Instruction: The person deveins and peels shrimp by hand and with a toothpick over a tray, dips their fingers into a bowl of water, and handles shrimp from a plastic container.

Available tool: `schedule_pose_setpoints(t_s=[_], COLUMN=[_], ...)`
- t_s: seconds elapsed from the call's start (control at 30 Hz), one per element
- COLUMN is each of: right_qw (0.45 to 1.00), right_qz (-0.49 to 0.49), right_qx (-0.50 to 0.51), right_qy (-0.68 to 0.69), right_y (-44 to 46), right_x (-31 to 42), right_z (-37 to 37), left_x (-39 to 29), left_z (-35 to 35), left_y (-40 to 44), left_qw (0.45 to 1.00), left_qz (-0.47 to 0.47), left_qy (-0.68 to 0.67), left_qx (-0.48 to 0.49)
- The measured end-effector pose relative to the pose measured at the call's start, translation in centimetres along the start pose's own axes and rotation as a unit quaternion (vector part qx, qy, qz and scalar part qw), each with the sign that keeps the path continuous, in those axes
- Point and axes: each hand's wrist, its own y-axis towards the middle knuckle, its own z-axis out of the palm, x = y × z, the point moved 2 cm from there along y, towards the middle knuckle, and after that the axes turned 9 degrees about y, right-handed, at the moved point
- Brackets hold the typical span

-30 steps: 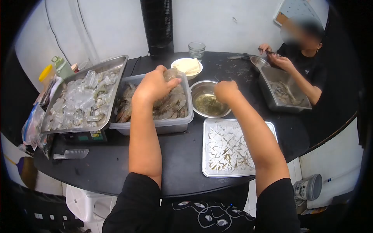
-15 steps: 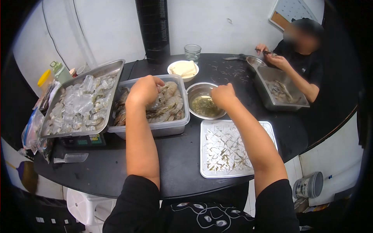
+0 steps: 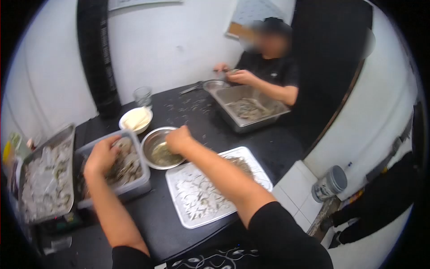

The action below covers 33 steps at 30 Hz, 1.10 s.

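My left hand (image 3: 101, 157) is over the clear plastic tub (image 3: 145, 180) of raw shrimp (image 3: 128, 166), its fingers curled down against a shrimp at the top of the pile. The fingertips are partly hidden. Above the right side of a round metal bowl (image 3: 145, 152) is my right hand (image 3: 179, 140), closed in a pinch; whatever lies between its fingers is hidden. Cloudy liquid (image 3: 162, 155) with bits in it sits in the bowl. Below my right forearm lies a white tray (image 3: 186, 220) scattered with thin dark strips.
A metal tray (image 3: 69, 179) of ice and shrimp stands at the left. Behind the bowl are a white bowl (image 3: 148, 123) with pale slabs and a glass (image 3: 143, 96). Across the table a person (image 3: 273, 74) handles a shrimp over a deep metal pan (image 3: 244, 127), near scissors (image 3: 191, 88).
My view has swung to the right, so the table things appear further left and a person's dark-clothed legs show at the far right. My hands keep nearly the same places over tub and bowl.
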Motion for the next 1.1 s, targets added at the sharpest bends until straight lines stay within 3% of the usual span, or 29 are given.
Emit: schedule_pose_setpoints(t_s=[0.03,0.2,0.4,0.6,0.7,0.9,1.1], right_qw=[0.999,0.997,0.988,0.981,0.985,0.994,0.985], right_qz=[-0.003,-0.012,-0.012,0.006,-0.018,-0.017,-0.045], right_qx=[-0.043,-0.064,-0.008,0.045,0.067,0.014,-0.055], right_qy=[0.004,-0.034,-0.154,-0.191,-0.157,-0.111,-0.160], right_y=[0.8,0.4,0.0,2.3,-0.6,-0.6,-1.9], right_x=[0.0,0.5,1.6,1.7,2.3,1.8,1.6], right_z=[0.7,0.3,0.2,2.8,0.4,-0.5,-1.1], left_x=[-0.4,-0.4,-0.1,0.7,1.1,-0.4,-1.0], left_z=[-0.4,-0.4,-0.2,0.3,0.7,0.3,0.4], left_y=[-0.3,-0.2,-0.1,0.5,0.9,0.3,0.2], left_qw=[0.999,0.999,0.999,0.999,0.999,1.000,0.999], left_qz=[0.016,-0.023,-0.003,0.020,0.018,-0.014,-0.006], left_qy=[0.024,-0.026,0.005,0.015,0.000,-0.007,-0.029], left_qx=[-0.022,-0.020,-0.050,-0.042,-0.031,-0.022,-0.014])
